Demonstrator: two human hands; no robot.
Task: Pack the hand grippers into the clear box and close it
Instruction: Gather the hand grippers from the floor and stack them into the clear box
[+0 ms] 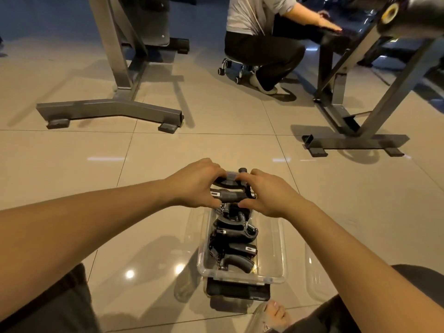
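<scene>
A clear plastic box [280, 255] sits open on the tiled floor in front of me, holding several black hand grippers [234, 239] with metal springs. Over its far end, my left hand [195, 183] and my right hand [271, 192] both grip one black hand gripper [231, 195], fingers curled on its handles from either side. The box's far rim is hidden behind my hands. A clear lid [317, 277] lies flat on the floor to the right of the box.
A black tablet-like slab [237, 290] lies under the box's near end. Grey gym machine frames [108, 111] [355, 140] stand on the floor ahead. A seated person [264, 44] on a wheeled stool is at the back. My knees frame the bottom corners.
</scene>
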